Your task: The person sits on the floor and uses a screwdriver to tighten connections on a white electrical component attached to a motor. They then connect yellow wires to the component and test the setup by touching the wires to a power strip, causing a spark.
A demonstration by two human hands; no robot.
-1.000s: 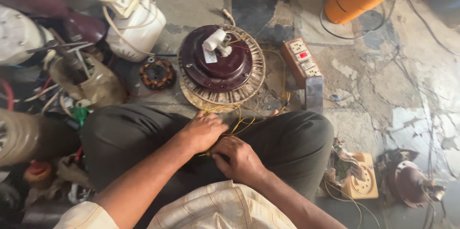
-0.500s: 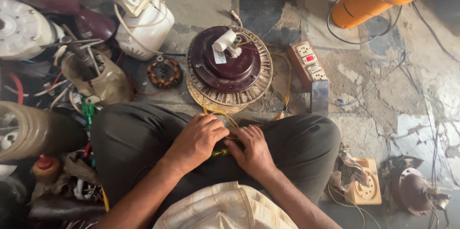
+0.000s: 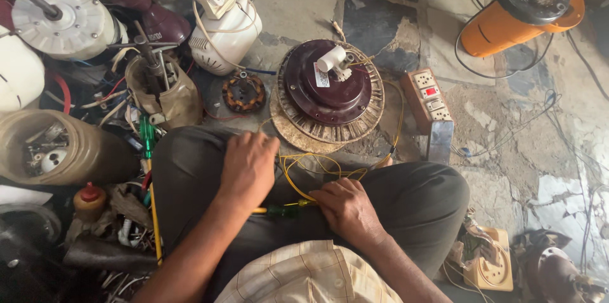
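I sit cross-legged on the floor. My left hand (image 3: 247,167) rests on my lap, closed around one end of a green-and-yellow screwdriver (image 3: 283,210); only its shaft end shows past the palm. My right hand (image 3: 346,208) pinches thin yellow wires (image 3: 304,170) at the tool's tip. The wires loop up to a maroon ceiling fan motor (image 3: 327,87) that lies on the floor just beyond my knees, with a white part on its top.
A switch-and-socket box (image 3: 431,109) lies right of the motor. An orange drum-shaped machine (image 3: 520,5) stands far right. Fan motors, a white fan body (image 3: 222,24), a jar of parts (image 3: 57,151) and loose tools crowd the left. A beige socket plate (image 3: 488,265) lies at right.
The view has shifted so the motor sits further right. My hands have moved apart; the left slid left along the lap, and the screwdriver and wires show between them.
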